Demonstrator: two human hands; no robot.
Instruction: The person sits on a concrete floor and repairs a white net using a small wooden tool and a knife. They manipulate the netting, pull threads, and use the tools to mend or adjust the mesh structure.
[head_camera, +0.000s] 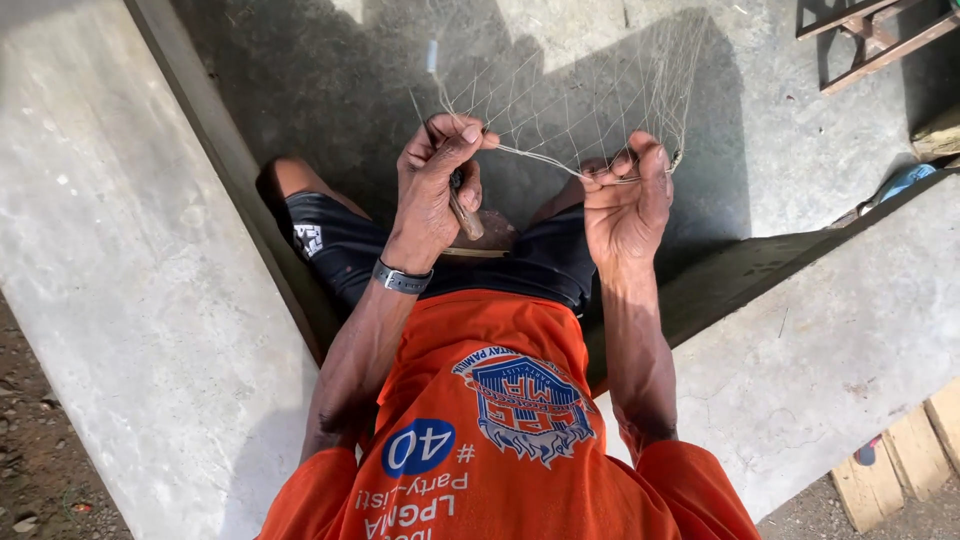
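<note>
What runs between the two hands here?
In the head view, a taut strand of the fishing net spans from the left hand to the right hand. Behind the gap lies shadowed concrete floor.

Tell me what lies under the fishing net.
Under the fishing net lies shaded grey concrete floor, visible through the open mesh. The left hand and right hand pinch its lower edge; what lies under the hands themselves is hidden.
</note>
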